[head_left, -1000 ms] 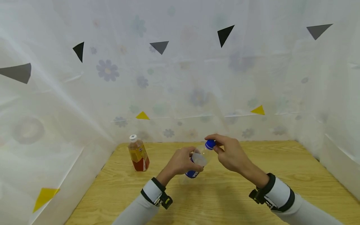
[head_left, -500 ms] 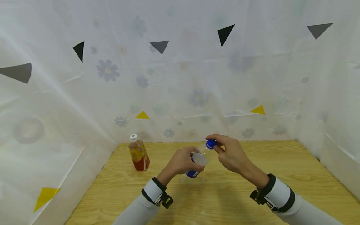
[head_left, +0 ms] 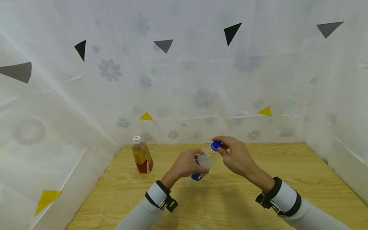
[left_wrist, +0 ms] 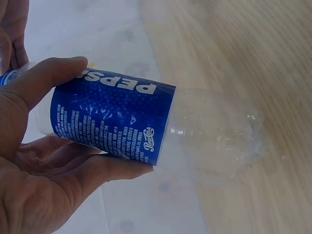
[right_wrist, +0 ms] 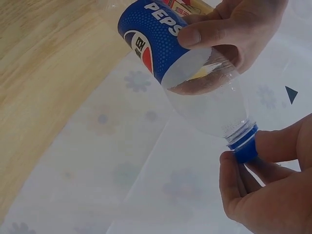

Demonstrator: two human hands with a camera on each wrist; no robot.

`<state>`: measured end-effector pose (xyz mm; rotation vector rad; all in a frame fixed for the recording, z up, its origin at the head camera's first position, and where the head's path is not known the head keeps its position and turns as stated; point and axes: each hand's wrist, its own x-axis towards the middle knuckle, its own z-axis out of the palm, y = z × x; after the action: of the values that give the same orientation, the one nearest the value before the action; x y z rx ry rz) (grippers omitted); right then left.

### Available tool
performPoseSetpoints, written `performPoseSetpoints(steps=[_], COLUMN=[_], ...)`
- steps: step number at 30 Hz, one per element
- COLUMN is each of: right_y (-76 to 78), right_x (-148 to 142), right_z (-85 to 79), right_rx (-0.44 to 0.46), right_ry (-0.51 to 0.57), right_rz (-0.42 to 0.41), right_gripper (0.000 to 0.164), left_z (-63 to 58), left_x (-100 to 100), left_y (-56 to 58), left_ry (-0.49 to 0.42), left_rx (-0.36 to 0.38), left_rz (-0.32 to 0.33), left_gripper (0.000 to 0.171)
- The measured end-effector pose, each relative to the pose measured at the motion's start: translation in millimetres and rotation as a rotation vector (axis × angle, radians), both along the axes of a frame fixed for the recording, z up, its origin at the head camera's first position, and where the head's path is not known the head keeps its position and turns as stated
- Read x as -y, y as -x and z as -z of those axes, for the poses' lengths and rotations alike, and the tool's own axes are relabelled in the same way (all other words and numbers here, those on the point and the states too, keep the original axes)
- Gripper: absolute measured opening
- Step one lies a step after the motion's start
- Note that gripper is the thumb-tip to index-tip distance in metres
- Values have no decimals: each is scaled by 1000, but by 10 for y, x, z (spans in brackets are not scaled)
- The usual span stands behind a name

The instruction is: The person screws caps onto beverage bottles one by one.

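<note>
A clear plastic Pepsi bottle with a blue label is tilted, its neck toward the upper right in the head view. My left hand grips it around the label, thumb and fingers on opposite sides. No liquid shows inside the clear lower part in the left wrist view. My right hand pinches the blue cap between thumb and fingers. The cap sits on the bottle's neck in the right wrist view. The bottle's upper part is see-through, and the left fingers show behind it.
A bottle of reddish-brown drink with a yellow label and white cap stands upright at the table's back left. The wooden table is enclosed by pale, flower-printed sheeting with black, grey and yellow triangles on it.
The head view has tipped slightly, so the surroundings sit a little higher in it. Both hands keep their holds on the bottle and cap, with barely any shift.
</note>
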<state>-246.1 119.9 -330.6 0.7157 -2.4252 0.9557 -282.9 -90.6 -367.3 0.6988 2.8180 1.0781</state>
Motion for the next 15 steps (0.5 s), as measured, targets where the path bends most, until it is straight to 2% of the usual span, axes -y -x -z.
performPoseSetpoints(steps=[10, 15], right_y=[42, 52], right_x=[32, 38], right_z=[9, 40], right_rx=[1, 5], right_ry=[41, 60], right_rz=[44, 67], right_gripper=[19, 18], left_z=[-5, 2], left_x=[12, 17], left_y=[0, -3], left_ry=[-18, -11], left_rx=[-4, -9], left_rz=[11, 11], left_gripper=[45, 46])
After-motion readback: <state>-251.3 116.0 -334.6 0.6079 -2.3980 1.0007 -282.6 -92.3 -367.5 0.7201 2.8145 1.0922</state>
